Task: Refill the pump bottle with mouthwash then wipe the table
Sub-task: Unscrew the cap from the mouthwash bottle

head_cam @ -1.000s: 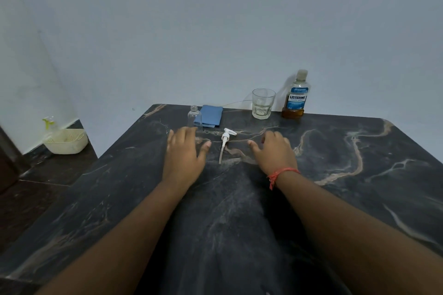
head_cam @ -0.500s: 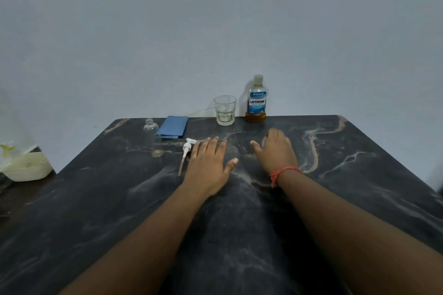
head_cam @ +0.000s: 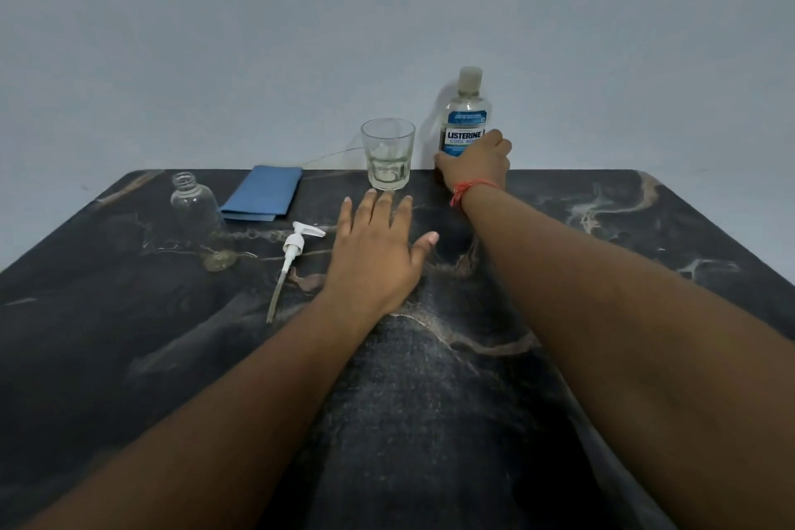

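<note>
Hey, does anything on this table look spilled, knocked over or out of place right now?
Nothing spilled or toppled. Only the pump head lies flat on the table, apart from its open small bottle, as refilling needs.

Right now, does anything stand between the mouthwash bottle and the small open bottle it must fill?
Yes. The glass and the blue cloth sit along the back between the mouthwash bottle, gripped by the right hand, and the small open bottle. The left hand lies nearer.

We see a black table (head_cam: 602, 254) with tan-white veining, blue folded cloth (head_cam: 262, 193) far left, white pump head (head_cam: 294, 247), clear pump bottle (head_cam: 193, 202), clear glass (head_cam: 388, 153), blue-white label on the mouthwash bottle (head_cam: 466, 116), red wrist thread (head_cam: 466, 188), pale grey wall (head_cam: 387, 13).
</note>
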`<action>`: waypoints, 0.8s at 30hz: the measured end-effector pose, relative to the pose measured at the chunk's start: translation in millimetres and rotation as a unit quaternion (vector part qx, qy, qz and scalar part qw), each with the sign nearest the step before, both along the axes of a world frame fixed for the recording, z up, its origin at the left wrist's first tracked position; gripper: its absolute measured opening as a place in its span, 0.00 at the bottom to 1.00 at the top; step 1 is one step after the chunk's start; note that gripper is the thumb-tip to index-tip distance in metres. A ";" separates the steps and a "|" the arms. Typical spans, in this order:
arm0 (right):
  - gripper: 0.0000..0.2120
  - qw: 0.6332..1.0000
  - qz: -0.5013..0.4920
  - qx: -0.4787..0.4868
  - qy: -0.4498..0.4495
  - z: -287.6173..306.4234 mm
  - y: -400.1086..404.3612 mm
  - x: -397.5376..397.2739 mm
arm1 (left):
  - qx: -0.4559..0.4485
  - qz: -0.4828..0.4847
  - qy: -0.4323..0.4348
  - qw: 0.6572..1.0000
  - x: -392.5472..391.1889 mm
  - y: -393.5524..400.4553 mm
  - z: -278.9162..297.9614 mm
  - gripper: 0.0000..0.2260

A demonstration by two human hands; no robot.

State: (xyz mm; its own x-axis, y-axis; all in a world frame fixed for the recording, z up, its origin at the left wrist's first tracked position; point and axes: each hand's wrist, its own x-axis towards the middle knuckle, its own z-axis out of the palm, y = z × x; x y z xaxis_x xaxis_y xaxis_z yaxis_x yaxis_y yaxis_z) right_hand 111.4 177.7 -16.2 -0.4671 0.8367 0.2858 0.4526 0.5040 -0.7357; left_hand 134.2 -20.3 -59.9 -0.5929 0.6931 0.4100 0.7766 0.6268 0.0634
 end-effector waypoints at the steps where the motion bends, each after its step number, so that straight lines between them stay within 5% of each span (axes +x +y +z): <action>1: 0.38 1.000 -0.003 -0.005 0.000 -1.5 2.2 -6.5 | 0.002 0.001 0.001 1.000 0.8 -0.1 -0.1 0.33; 10: 0.37 1.000 -0.012 -0.019 0.012 1.6 7.6 -22.8 | 0.005 0.014 -0.006 1.000 2.1 1.0 -0.4 0.33; 24: 0.37 0.999 0.016 0.037 0.014 -10.8 -87.4 151.5 | -0.022 0.038 -0.058 0.997 64.2 -56.6 3.4 0.30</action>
State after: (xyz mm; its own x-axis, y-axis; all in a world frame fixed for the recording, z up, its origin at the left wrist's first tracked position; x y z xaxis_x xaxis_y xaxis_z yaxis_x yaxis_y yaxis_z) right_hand 262.9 90.3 -27.0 -0.4840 0.7973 0.3605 0.4147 0.5718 -0.7079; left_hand 198.3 -76.9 -56.5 -0.6864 0.6598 0.3058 0.7154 0.6880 0.1216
